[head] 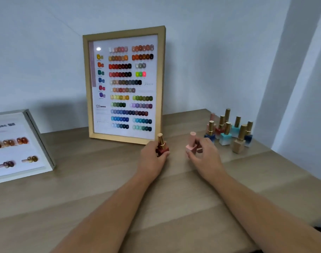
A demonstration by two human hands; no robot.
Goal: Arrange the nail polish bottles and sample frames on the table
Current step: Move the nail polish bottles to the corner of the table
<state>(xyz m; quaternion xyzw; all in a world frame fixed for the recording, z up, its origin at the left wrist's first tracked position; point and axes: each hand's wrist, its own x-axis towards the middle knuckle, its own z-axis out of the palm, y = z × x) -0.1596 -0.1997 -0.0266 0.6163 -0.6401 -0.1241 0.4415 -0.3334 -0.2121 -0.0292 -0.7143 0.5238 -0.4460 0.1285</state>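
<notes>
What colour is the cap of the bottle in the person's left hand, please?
Gold, seen in the head view: the cap.

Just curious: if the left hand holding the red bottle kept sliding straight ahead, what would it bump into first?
Probably the bottom edge of the wooden frame, which stands just beyond the left hand and red bottle.

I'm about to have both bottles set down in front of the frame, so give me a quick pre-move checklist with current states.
1. Left hand holds the red bottle: ok.
2. Right hand holds the pink bottle: ok.
3. Both bottles upright: ok.
4. Table bare in front of the wooden frame: ok.
5. Frame standing against the wall: ok.
6. Bottle cluster clear of the right hand: ok, apart.
</notes>
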